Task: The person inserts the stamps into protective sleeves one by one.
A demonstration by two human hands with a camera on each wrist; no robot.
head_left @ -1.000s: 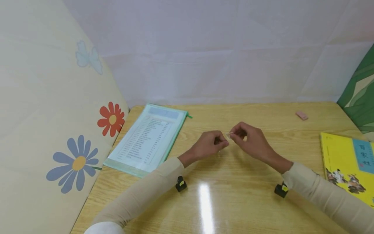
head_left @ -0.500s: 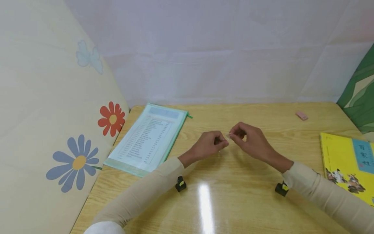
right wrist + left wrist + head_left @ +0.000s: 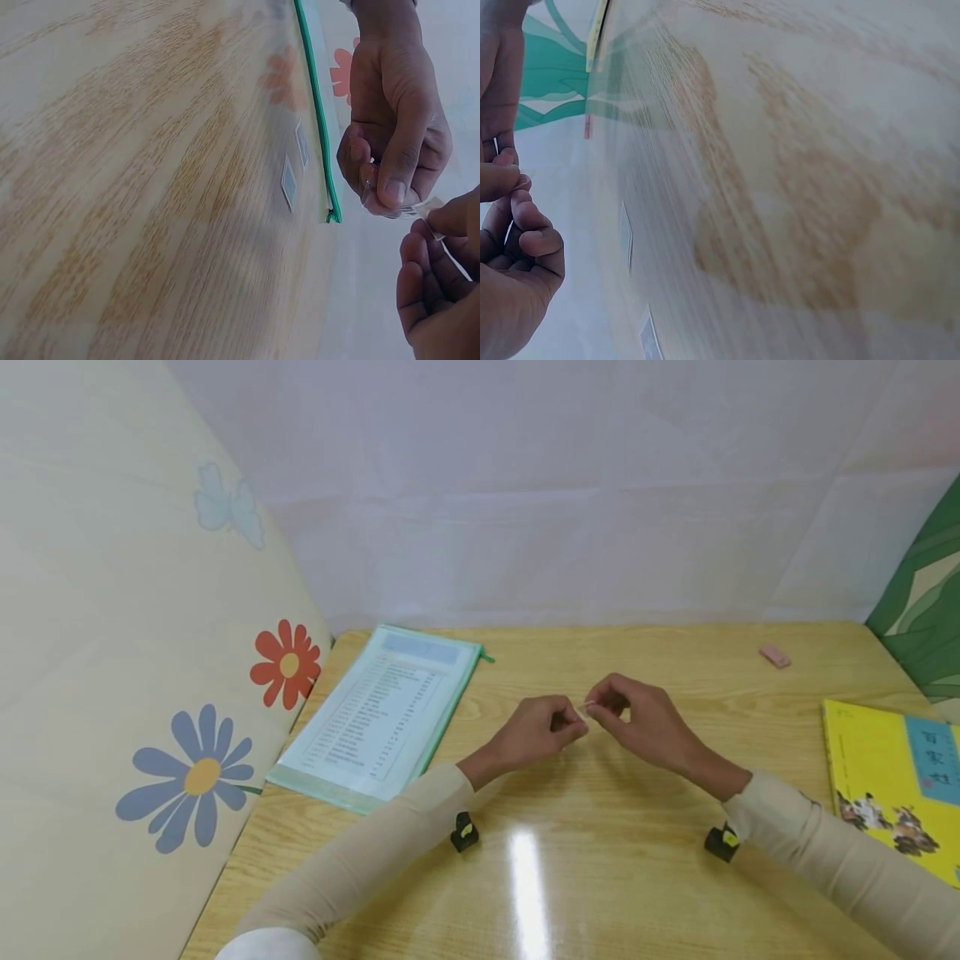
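My left hand and right hand meet above the middle of the wooden table, fingertips close together. Between them is a small clear plastic piece, with a whitish end seen in the right wrist view. The left thumb and fingers pinch the clear part; the right thumb and fingers pinch the whitish end. What kind of thing it is cannot be told, as fingers cover much of it. In the left wrist view both hands sit at the left edge, and the piece is barely visible.
A clear zip document pouch with green edging and a printed sheet lies at left. A yellow book is at right, and a small pink block behind it. Two small pale rectangles show on the tabletop in the right wrist view.
My right hand has shifted very slightly left toward the left hand, which stays nearly still. Both keep their pinch on the small piece.
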